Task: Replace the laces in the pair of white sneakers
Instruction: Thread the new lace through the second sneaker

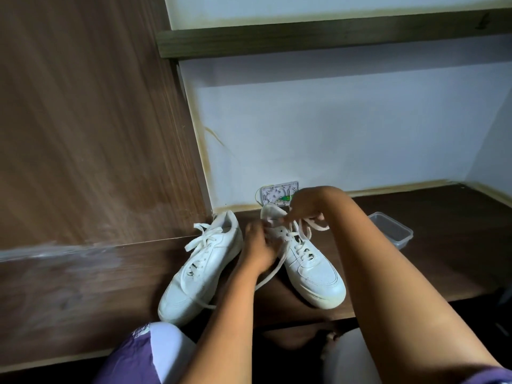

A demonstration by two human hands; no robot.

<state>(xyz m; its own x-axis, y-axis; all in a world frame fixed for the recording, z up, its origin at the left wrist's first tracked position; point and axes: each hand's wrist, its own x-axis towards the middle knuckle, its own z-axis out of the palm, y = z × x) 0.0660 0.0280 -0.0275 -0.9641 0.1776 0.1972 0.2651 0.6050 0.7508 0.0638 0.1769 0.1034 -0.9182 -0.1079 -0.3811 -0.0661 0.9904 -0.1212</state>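
Your left hand point(259, 246) rests on the inner side of the right shoe point(306, 261), up near its opening. Its fingers are curled and seem to pinch the lace point(273, 268), but the blur there means you cannot tell for sure. A long end of that lace hangs down from under those fingers, runs past your wrist and lies on the desk point(83, 295). Your right hand point(306, 207) is just above the shoe's opening, a little behind your left fingers. Its fingers are bent and pressed together at the tips, and they pinch the lace near the top holes. Another loose loop of lace sticks out to the right of those fingers. The lace is threaded through the holes below your fingers, down to the toe. The toe of this shoe points back at you and sits at the desk's front edge. The left shoe point(199, 273) lies just to the left of your left hand, not touching it. It is laced, with loose ends spread near its opening and one end trailing by its toe. A clear tub point(393, 231) sits on the desk to the right of your right arm. A small white box point(277, 194) stands against the wall point(332, 134) just behind your right fingers.
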